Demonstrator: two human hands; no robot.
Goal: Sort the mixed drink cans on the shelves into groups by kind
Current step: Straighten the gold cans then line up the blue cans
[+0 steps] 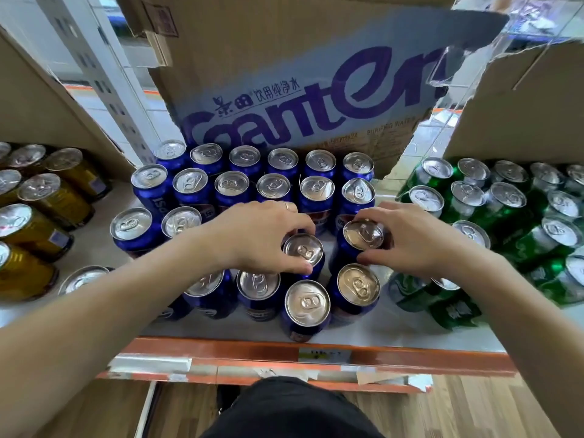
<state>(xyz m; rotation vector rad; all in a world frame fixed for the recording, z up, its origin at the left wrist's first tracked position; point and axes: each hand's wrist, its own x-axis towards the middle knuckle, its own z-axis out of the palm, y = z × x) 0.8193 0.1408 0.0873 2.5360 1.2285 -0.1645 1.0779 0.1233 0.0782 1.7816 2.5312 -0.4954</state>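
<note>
White shelf (363, 330) with an orange front edge, torn cardboard box (284, 74) at its back edge. Blue cans (240, 184) upright in rows mid-shelf, green cans (505, 216) toward the right edge, amber cans (38, 216) toward the left. Left hand (262, 235), fingers curled round the rim of a blue can (303, 251) near the front edge; right hand (420, 238) likewise gripping the neighbouring blue can (363, 235), just beside it.

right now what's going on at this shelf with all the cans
A person is sorting cans on a shelf. The left hand grips one blue can by its top, and the right hand grips a second blue can beside it. Both are near the front of the blue cans massed in the middle. At the left are gold cans, at the right green cans, and a cardboard box sits behind.
</note>
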